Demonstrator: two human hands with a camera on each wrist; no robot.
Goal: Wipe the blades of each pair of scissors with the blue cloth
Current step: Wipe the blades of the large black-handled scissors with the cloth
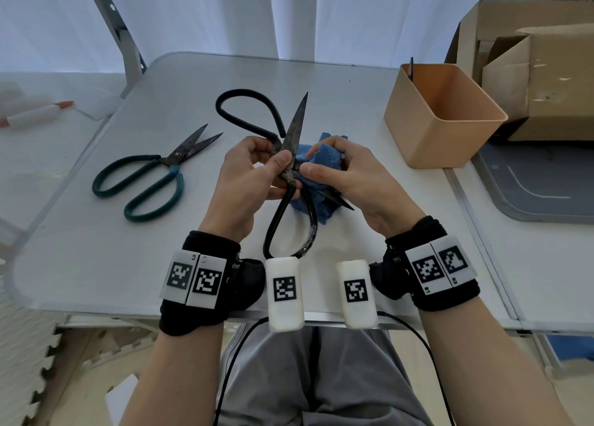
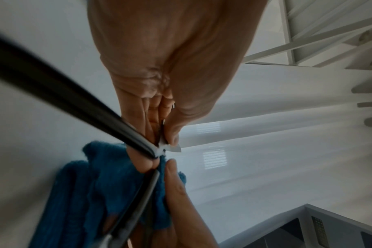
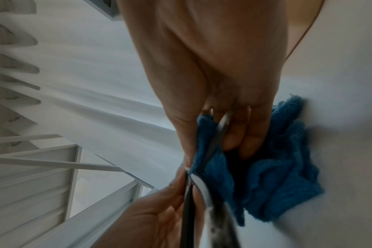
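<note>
Large black scissors (image 1: 296, 125) are spread wide above the table, one blade pointing up and away. My left hand (image 1: 278, 167) pinches them at the pivot between thumb and fingers. My right hand (image 1: 321, 165) grips the blue cloth (image 1: 326, 160), bunched round the other blade, whose tip sticks out low right. In the left wrist view the black handle (image 2: 53, 87) crosses the cloth (image 2: 108, 184). The right wrist view shows the blade (image 3: 212, 142) sunk in the cloth (image 3: 276, 176). Green-handled scissors (image 1: 151, 175) lie slightly open on the table at the left.
The grey folding table (image 1: 96, 249) carries an orange plastic bin (image 1: 443, 117) at the right back, with a thin dark handle showing at its rim. Cardboard boxes (image 1: 530, 72) stand beyond it. A second table surface (image 1: 530, 265) adjoins on the right.
</note>
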